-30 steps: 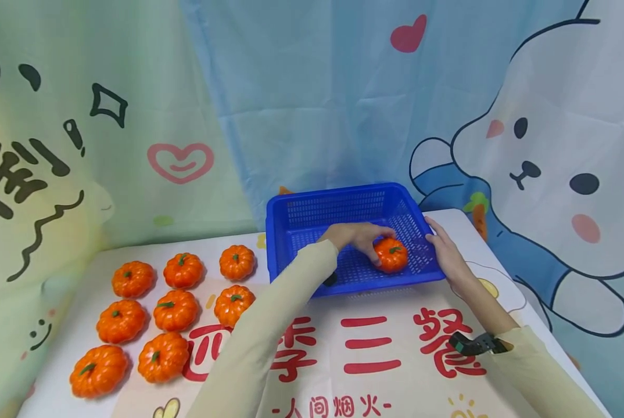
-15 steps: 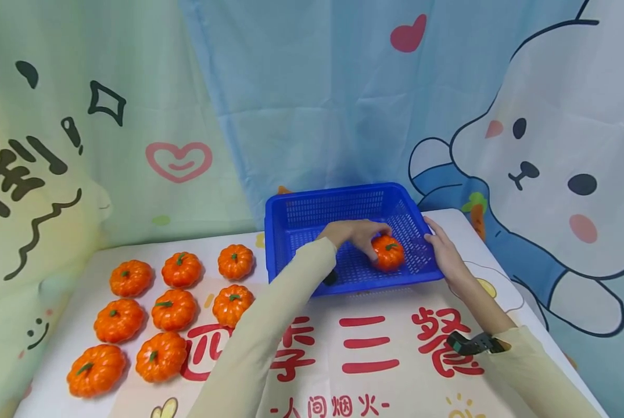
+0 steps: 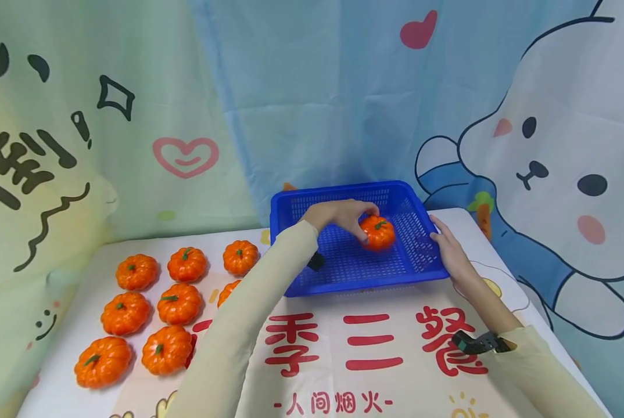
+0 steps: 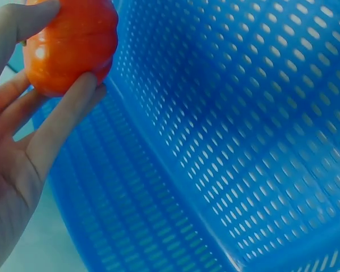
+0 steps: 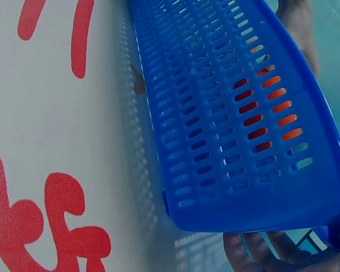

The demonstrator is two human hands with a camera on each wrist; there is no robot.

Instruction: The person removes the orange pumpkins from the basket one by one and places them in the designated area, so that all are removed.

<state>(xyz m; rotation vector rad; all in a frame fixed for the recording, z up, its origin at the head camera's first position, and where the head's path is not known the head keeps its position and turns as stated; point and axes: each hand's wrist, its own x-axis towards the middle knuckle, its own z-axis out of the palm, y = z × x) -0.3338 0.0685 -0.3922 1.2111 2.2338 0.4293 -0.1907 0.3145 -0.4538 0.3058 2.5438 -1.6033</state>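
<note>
My left hand (image 3: pixel 351 217) grips a small orange pumpkin (image 3: pixel 377 233) with a green stem, over the inside of a blue plastic basket (image 3: pixel 338 287). Thumb and fingers curl around the pumpkin (image 4: pixel 73 45) in the left wrist view, with the basket's slotted floor and wall beyond it. At the basket's right end, my right hand (image 3: pixel 452 254) holds the rim. Its fingers (image 5: pixel 246 255) show below the basket's end in the right wrist view, and orange shows through the slots of the basket wall (image 5: pixel 243 209).
Several more orange pumpkins (image 3: pixel 180 303) stand in rows on the left of the table, one partly hidden behind my left sleeve (image 3: pixel 249 313). A printed cloth with red characters (image 3: pixel 373 341) covers the table. A patterned curtain (image 3: pixel 312 116) hangs close behind the basket.
My left hand has lifted the pumpkin and moved it left and toward the back, away from the basket's front right. My right hand stays at the rim. The head view has shifted slightly.
</note>
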